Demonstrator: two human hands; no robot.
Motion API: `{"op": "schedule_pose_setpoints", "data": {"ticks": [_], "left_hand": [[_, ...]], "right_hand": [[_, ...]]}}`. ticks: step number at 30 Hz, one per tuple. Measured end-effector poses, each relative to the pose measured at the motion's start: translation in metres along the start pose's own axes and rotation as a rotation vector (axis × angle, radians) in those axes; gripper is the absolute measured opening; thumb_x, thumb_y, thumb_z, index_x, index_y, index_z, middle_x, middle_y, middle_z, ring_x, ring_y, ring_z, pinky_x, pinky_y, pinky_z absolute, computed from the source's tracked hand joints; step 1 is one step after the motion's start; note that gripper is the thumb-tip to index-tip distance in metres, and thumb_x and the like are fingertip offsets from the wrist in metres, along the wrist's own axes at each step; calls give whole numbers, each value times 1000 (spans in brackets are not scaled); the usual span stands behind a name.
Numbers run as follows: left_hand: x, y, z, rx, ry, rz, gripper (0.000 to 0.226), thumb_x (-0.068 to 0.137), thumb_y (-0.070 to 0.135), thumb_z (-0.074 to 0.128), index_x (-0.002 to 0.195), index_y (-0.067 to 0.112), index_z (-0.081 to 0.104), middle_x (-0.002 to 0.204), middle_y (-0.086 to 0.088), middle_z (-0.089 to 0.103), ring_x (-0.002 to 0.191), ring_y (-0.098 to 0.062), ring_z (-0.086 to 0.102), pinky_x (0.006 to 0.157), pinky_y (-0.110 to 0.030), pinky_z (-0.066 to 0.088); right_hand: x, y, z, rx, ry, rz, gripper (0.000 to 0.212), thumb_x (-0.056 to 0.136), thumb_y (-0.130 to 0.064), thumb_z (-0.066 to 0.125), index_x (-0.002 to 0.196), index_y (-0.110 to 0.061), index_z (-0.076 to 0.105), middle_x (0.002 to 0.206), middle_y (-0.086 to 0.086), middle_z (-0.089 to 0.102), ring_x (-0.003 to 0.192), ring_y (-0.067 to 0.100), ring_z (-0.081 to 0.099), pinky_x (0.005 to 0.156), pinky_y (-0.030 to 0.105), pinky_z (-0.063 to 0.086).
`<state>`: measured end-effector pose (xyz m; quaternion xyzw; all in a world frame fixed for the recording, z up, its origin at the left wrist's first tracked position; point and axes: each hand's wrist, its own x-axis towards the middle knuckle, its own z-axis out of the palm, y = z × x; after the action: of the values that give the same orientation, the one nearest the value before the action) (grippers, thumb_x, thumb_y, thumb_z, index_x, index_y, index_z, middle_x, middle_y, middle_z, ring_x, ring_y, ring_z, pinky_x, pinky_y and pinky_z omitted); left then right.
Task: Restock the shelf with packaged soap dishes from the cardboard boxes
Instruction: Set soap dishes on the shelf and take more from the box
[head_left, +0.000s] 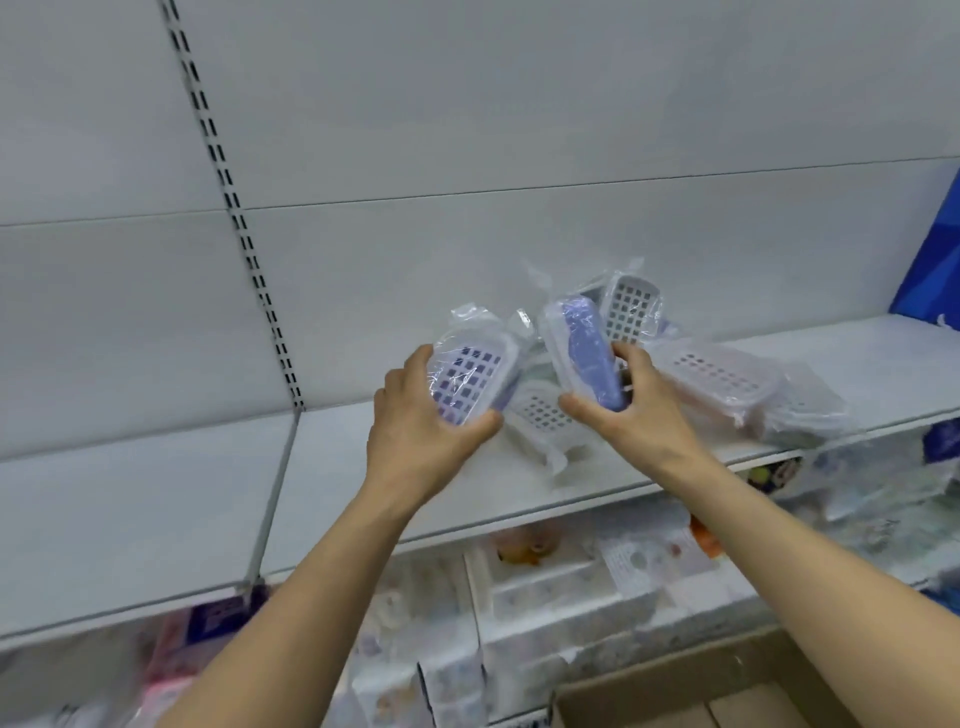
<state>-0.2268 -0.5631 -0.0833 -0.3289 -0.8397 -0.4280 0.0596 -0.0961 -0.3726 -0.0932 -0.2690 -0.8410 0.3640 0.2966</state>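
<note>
At the far left, a slotted upright (236, 208) is seen running down the pale back panel (519, 104) to the white shelf (156, 499), whose left stretch is bare.

Just left of centre, a packaged soap dish (470, 376) is gripped by the left hand (421, 431): the fingers are curled round its left edge and the thumb is pressed against its near end. This dish is a white oval with a purple base visible through a grid of square holes, sealed in a crinkled clear bag, and it is held above the shelf.

Between the hands, a white soap dish (540, 413) with a perforated insert is seen lying flat on the shelf in its bag.

Right of centre, a second purple dish (584, 358) is held tilted on edge by the right hand (644, 410), with its smooth purple underside shown; the thumb lies along its near end and the fingers are curled over its far side. Behind it, another white grid dish (628, 309) is propped against the back panel.

Further right, a pink-tinted dish (722, 379) and one more bagged dish (805, 410) are seen lying on the shelf near its front edge. A blue package (930, 260) stands at the far right.

At the near right, part of a cardboard box (675, 696) is seen below; its contents cannot be told. Blurred goods fill the lower shelf (561, 587).
</note>
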Motion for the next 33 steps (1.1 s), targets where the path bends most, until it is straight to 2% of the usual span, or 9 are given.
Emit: {"op": "schedule_pose_setpoints", "data": {"ticks": [4, 9, 17, 19, 23, 25, 28, 30, 33], "left_hand": [[-51, -7, -26, -75, 71, -40, 99, 68, 55, 78, 149, 28, 27, 134, 5, 41, 126, -17, 43, 100, -34, 42], [-114, -16, -65, -186, 184, -120, 96, 64, 60, 74, 145, 36, 29, 129, 17, 38, 123, -9, 43, 104, -41, 45], [-227, -87, -135, -194, 309, -257, 93, 74, 46, 81, 148, 35, 26, 134, 20, 34, 122, 0, 37, 91, -15, 35], [-251, -115, -155, -203, 337, -325, 89, 73, 47, 81, 144, 37, 30, 133, 18, 39, 118, 0, 44, 91, -17, 40], [-303, -185, -201, -258, 412, -534, 88, 62, 66, 78, 136, 47, 35, 135, 16, 47, 122, -5, 51, 101, -38, 48], [-332, -224, -233, -253, 436, -632, 88, 64, 67, 75, 139, 42, 36, 137, 16, 47, 122, -5, 51, 100, -33, 47], [-373, -290, -284, -200, 451, -778, 73, 81, 49, 74, 142, 33, 36, 132, 18, 44, 120, -4, 48, 86, -19, 38], [-399, -340, -311, -160, 418, -885, 77, 83, 50, 71, 147, 30, 33, 136, 15, 42, 126, -7, 42, 94, -23, 33], [-426, -416, -336, -120, 332, -1050, 93, 75, 68, 62, 151, 25, 32, 154, 4, 35, 140, -17, 35, 110, -34, 31]], "right_hand": [[-35, -14, 6, 25, -2, -48, 91, 60, -77, 68, 135, -40, 32, 123, -10, 53, 103, 14, 59, 88, 47, 53], [-89, -53, 27, 75, -9, -139, 85, 64, -70, 70, 135, -44, 31, 124, -12, 53, 108, 14, 56, 90, 47, 51], [-175, -107, 111, 147, -243, -256, 86, 70, -68, 71, 139, -44, 27, 129, -11, 48, 106, 10, 55, 87, 40, 53], [-196, -124, 147, 167, -343, -246, 86, 69, -70, 69, 139, -43, 28, 128, -10, 49, 104, 10, 56, 84, 36, 52], [-245, -163, 240, 214, -552, -244, 79, 63, -77, 65, 130, -47, 35, 126, -17, 53, 105, 5, 57, 86, 35, 52], [-275, -185, 294, 244, -662, -222, 81, 64, -80, 63, 132, -46, 36, 128, -19, 52, 108, 5, 57, 89, 37, 51], [-325, -217, 376, 265, -813, -146, 81, 67, -82, 59, 135, -43, 36, 127, -17, 52, 109, 8, 57, 89, 34, 49], [-357, -230, 434, 254, -920, -76, 79, 72, -80, 57, 136, -39, 38, 127, -16, 52, 111, 9, 55, 87, 32, 47], [-401, -235, 521, 273, -999, 89, 78, 75, -80, 55, 138, -35, 40, 135, -18, 51, 119, 7, 53, 94, 31, 45]]}}
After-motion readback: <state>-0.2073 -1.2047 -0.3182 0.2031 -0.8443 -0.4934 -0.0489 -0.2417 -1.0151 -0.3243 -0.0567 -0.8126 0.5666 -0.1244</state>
